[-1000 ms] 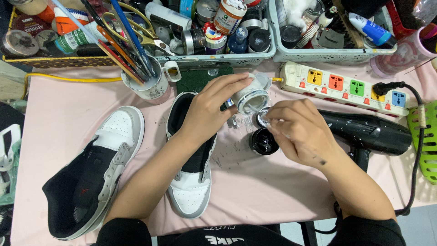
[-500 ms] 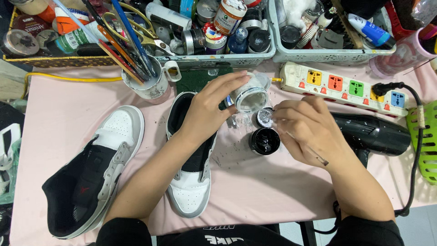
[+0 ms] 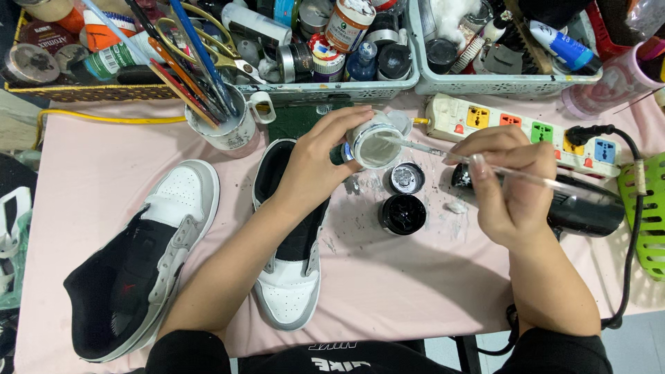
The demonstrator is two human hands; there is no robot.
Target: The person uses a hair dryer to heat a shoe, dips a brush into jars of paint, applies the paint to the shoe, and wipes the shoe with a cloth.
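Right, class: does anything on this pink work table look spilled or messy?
Yes. Grey-white paint smears and dark specks mark the pink tablecloth around the open black paint jar and its loose lid.

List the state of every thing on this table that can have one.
Small white jar: open, tilted, held in left hand.
Brush: in right hand, tip at the jar's mouth.
Black jar: open, on the table.
Lid: off, lying beside it.
Hair dryer: lying down, plugged into power strip.
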